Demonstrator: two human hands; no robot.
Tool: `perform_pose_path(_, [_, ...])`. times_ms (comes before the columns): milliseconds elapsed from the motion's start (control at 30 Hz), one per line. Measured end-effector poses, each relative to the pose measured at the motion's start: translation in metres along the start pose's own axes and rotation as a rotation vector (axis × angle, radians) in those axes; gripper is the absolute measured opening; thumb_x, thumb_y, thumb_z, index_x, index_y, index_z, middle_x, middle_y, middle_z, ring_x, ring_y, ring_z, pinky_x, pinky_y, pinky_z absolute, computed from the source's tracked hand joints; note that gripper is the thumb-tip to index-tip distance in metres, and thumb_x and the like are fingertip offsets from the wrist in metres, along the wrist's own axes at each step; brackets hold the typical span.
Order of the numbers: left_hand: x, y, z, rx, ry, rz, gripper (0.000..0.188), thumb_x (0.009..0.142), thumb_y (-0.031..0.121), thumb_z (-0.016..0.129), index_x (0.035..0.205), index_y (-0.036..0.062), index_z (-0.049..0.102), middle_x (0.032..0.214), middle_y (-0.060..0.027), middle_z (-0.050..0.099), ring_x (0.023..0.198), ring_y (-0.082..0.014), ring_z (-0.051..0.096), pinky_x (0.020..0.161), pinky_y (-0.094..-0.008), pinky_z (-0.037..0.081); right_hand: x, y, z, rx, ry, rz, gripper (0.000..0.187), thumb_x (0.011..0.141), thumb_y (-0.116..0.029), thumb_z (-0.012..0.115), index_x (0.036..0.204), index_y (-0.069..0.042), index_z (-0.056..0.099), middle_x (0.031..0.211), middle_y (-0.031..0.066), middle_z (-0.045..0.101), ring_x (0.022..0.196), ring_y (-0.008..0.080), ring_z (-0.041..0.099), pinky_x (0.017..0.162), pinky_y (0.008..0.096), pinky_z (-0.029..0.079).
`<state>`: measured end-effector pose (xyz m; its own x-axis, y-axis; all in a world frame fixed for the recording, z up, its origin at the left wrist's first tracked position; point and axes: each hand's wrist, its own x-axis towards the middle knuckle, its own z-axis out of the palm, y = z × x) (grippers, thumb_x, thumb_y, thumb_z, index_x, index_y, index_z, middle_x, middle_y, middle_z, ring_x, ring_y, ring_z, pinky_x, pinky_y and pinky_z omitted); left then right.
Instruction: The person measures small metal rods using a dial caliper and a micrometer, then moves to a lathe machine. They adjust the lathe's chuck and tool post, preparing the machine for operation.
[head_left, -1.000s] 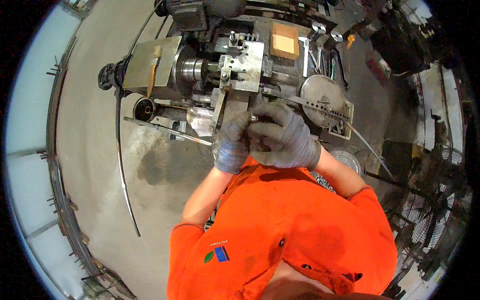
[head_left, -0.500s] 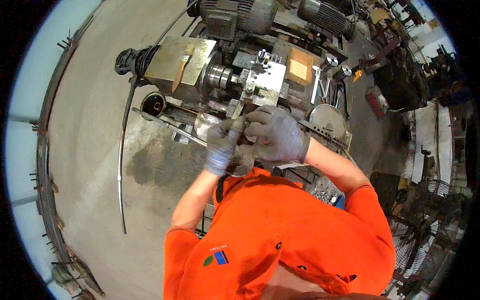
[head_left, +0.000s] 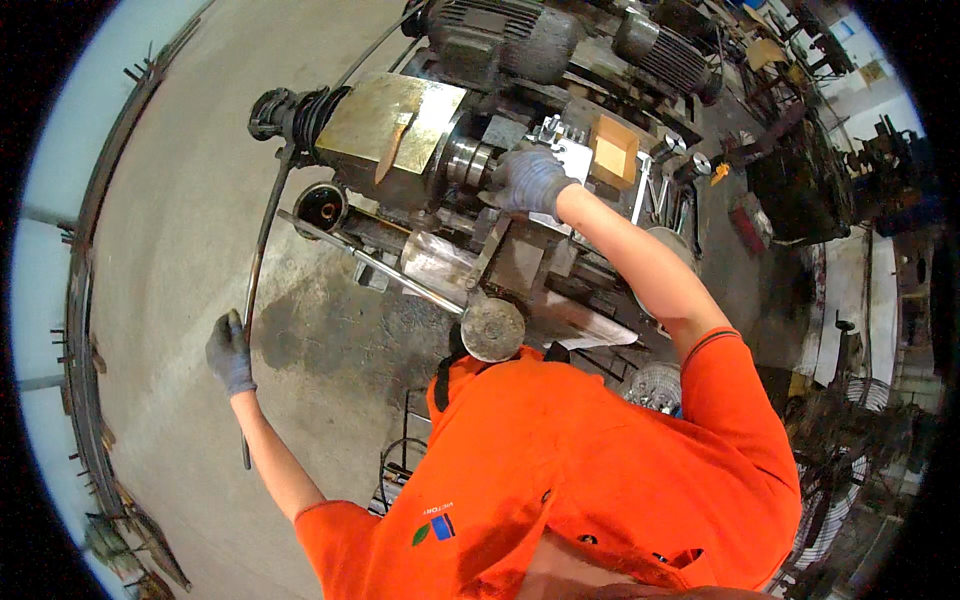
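My right hand (head_left: 533, 183), in a grey-blue glove, reaches in between the round metal chuck (head_left: 468, 162) and the steel tool block (head_left: 574, 160). Its fingers are bent together at the chuck's front, and whatever they hold is hidden. Out to the left, my gloved left hand (head_left: 231, 355) is closed at the long metal lever (head_left: 262, 250), which runs down from the spindle end of the machine. The lever passes along the palm side, and its lower tip shows below the wrist. A brush with a wooden handle (head_left: 393, 150) lies on the headstock's flat metal cover (head_left: 425, 105).
A second metal bar (head_left: 385, 268) slants toward a round metal disc (head_left: 493, 329) right before my body. An open cardboard box (head_left: 614, 150) stands right of the tool block, with wrenches (head_left: 655, 190) beside it. Electric motors (head_left: 500, 40) sit at the back.
My hands, together in front of my body before, have parted. The left has swung out left to the lever, and the right has gone forward to the chuck. The view has tilted slightly.
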<state>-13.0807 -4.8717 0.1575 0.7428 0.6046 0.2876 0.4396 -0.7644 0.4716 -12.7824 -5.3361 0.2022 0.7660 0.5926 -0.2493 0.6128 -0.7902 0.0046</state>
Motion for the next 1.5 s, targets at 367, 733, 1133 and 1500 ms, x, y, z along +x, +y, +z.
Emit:
perform_pose_path(367, [-0.028, -0.027, 0.000, 0.078, -0.231, -0.090, 0.043, 0.086, 0.043, 0.051, 0.103, 0.0046, 0.061, 0.090, -0.0178, 0.064, 0.085, -0.0316, 0.061, 0.074, -0.0368, 0.046, 0.003, 0.005, 0.018, 0.026, 0.077, -0.046, 0.044, 0.072, -0.054, 0.056, 0.087, -0.016, 0.070, 0.097, 0.0085, 0.061, 0.097, 0.0309, 0.054, 0.083, 0.0420, 0.040])
perform_pose_path(733, [0.002, -0.047, 0.023, 0.187, -0.528, -0.149, 0.046, 0.081, 0.047, 0.053, 0.091, 0.0029, 0.060, 0.078, -0.0221, 0.060, 0.076, -0.0368, 0.059, 0.065, -0.0425, 0.043, 0.000, -0.014, -0.011, 0.048, -0.003, -0.055, 0.049, 0.072, -0.056, 0.056, 0.090, -0.012, 0.068, 0.082, 0.0156, 0.063, 0.082, 0.0327, 0.059, 0.078, 0.0424, 0.043])
perform_pose_path(1133, [0.023, -0.081, 0.044, 0.467, -0.142, 0.316, 0.022, 0.080, 0.025, 0.056, 0.093, 0.0088, 0.062, 0.071, -0.0180, 0.061, 0.064, -0.0361, 0.059, 0.058, -0.0468, 0.047, -0.001, -0.034, -0.018, 0.098, 0.147, 0.004, 0.063, 0.071, -0.065, 0.051, 0.075, -0.004, 0.068, 0.075, 0.0179, 0.064, 0.090, 0.0340, 0.055, 0.081, 0.0399, 0.043])
perform_pose_path(1500, [0.116, -0.148, 0.037, 0.637, -0.221, 0.371, 0.010, 0.077, 0.019, 0.057, 0.084, 0.0119, 0.059, 0.068, -0.0122, 0.061, 0.059, -0.0316, 0.059, 0.052, -0.0431, 0.045, -0.001, -0.039, -0.025, 0.114, 0.075, 0.132, 0.053, 0.073, -0.057, 0.055, 0.083, -0.007, 0.069, 0.079, 0.0182, 0.064, 0.089, 0.0347, 0.055, 0.085, 0.0404, 0.041])
